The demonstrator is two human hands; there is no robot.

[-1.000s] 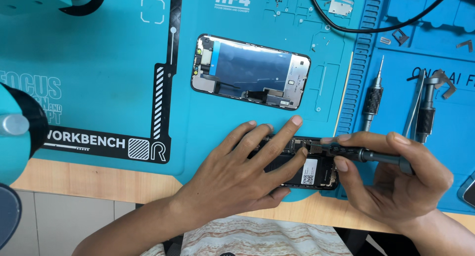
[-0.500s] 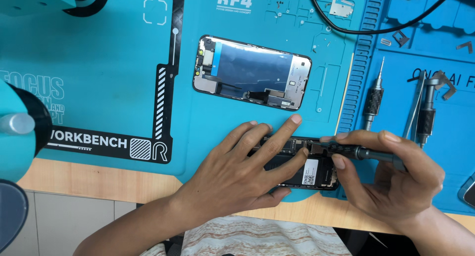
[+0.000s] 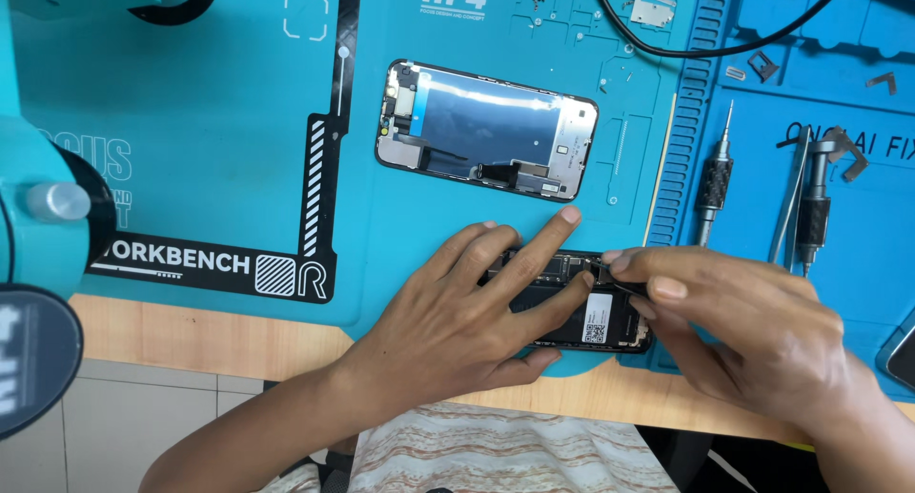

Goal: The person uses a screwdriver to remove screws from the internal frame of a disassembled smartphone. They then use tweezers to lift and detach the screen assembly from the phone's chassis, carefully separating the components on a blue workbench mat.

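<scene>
An opened phone body (image 3: 602, 323) lies at the near edge of the blue work mat (image 3: 191, 121), its dark insides showing. My left hand (image 3: 457, 312) lies flat on it, fingers spread, with the index finger stretched past its far edge. Coming in from the right, my right hand (image 3: 753, 331) pinches a thin dark tool (image 3: 615, 282) whose tip rests at the body's upper right part. Most of the tool is hidden under my fingers. The detached screen (image 3: 486, 131) lies face down farther back on the mat.
Two black-handled screwdrivers (image 3: 713, 183) (image 3: 813, 212) and metal tweezers (image 3: 789, 202) lie on the mat's right section. A black cable (image 3: 686, 45) and small metal parts (image 3: 651, 11) sit at the back. A teal stand (image 3: 38, 216) is at the left, another device (image 3: 901, 355) at the right edge.
My right hand has closed in over the tool, so its handle no longer shows. My left hand stays pressed on the phone body.
</scene>
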